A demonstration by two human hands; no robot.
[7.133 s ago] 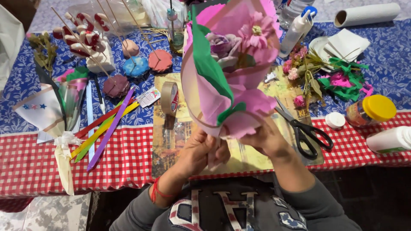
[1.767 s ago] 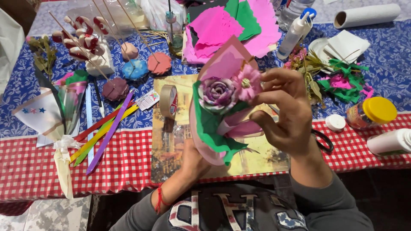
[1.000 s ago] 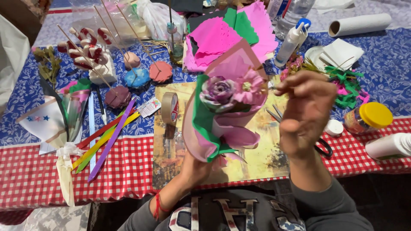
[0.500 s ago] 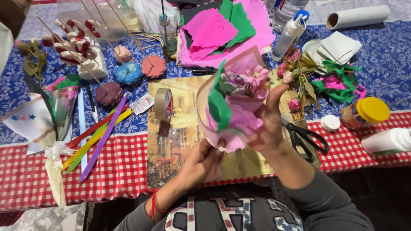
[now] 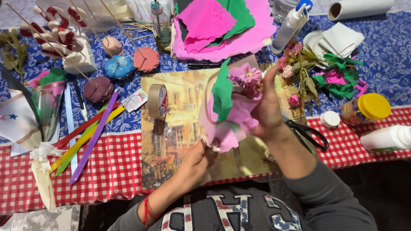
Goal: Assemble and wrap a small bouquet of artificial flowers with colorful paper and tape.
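I see my left hand [image 5: 198, 161] low in the middle, fingers curled shut around the bottom of the paper bouquet [image 5: 231, 107], wrist bent up from the near edge of the table. My right hand [image 5: 269, 109] stands upright against the bouquet's right side, palm pressed to the pink wrapping, fingers reaching up beside the pink flower [image 5: 249, 75] at the top; it clasps the wrap rather than hanging open. The bouquet is held above the picture mat [image 5: 171, 128], tilted slightly left, with a green paper strip [image 5: 222, 92] folded over its front. The stem end is buried in my left fist and I cannot make it out. The scissors [image 5: 308, 133] lie partly under my right forearm. A tape roll [image 5: 157, 101] stands on the mat, just left of the bouquet
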